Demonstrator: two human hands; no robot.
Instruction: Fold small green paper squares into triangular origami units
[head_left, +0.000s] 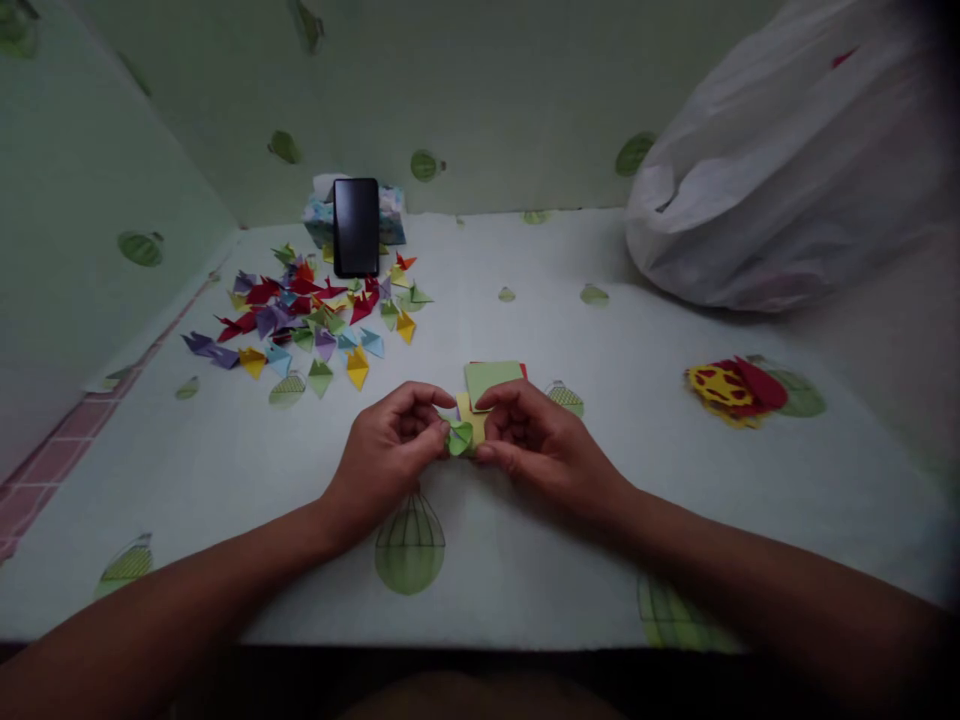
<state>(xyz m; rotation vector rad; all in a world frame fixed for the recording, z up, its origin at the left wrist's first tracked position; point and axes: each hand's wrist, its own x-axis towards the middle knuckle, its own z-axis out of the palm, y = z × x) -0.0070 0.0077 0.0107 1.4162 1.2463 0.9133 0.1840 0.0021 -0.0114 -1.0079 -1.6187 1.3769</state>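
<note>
Between my two hands is a small piece of folded green paper (460,437), partly curled. My left hand (397,435) pinches its left side between thumb and fingertips. On the other side, my right hand (544,440) has thumb and index finger curved close around the paper's right edge; whether they touch it I cannot make out. Just beyond the fingers lie stacked paper squares, a green sheet (491,378) on top with red showing at its corner. A yellow sheet (472,415) lies nearer, partly hidden behind the folded paper and my right fingers.
Many folded paper cranes (300,315) in several colours are heaped at the back left. A black phone (356,228) leans on a tissue box (392,215). Red and yellow cut-outs (735,388) lie at the right, below a large white plastic bag (765,180). Walls enclose the back and left.
</note>
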